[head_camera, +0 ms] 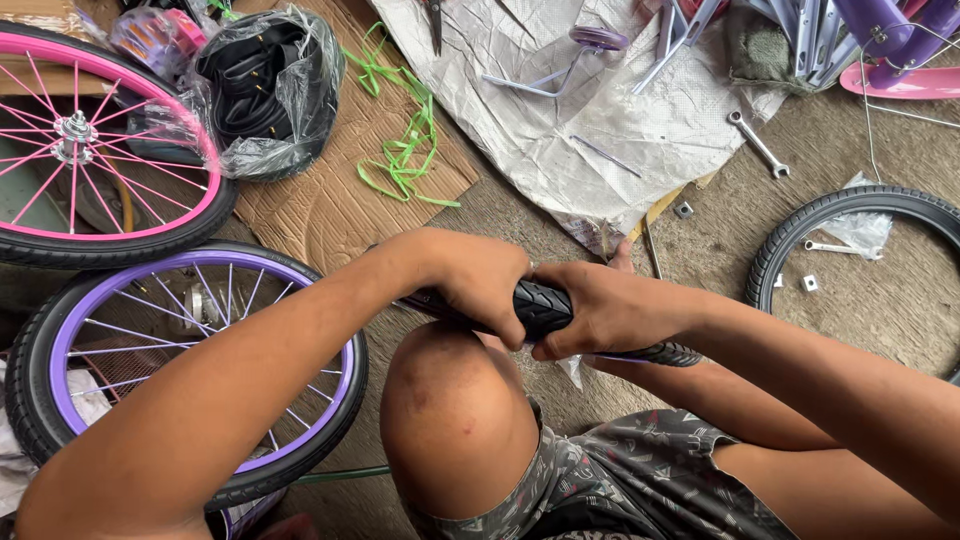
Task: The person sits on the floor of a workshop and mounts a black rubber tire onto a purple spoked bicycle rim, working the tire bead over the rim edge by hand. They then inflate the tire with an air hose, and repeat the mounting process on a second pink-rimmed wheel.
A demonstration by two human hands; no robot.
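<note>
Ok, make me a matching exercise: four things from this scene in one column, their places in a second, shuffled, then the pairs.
Things:
1. pink-rimmed wheel
2. purple-rimmed wheel
3. spanner
4. bare tyre

Places:
A. far right, on the floor
B. top left
C. beside the white paper's right edge
D. lower left, under the left arm

Pairs: 1-B, 2-D, 3-C, 4-A

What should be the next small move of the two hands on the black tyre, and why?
Probably slide the right hand further along the black tyre and press again. Both hands, the left hand too, clamp one short stretch braced above the knee; the rest beyond looks unworked.
</note>
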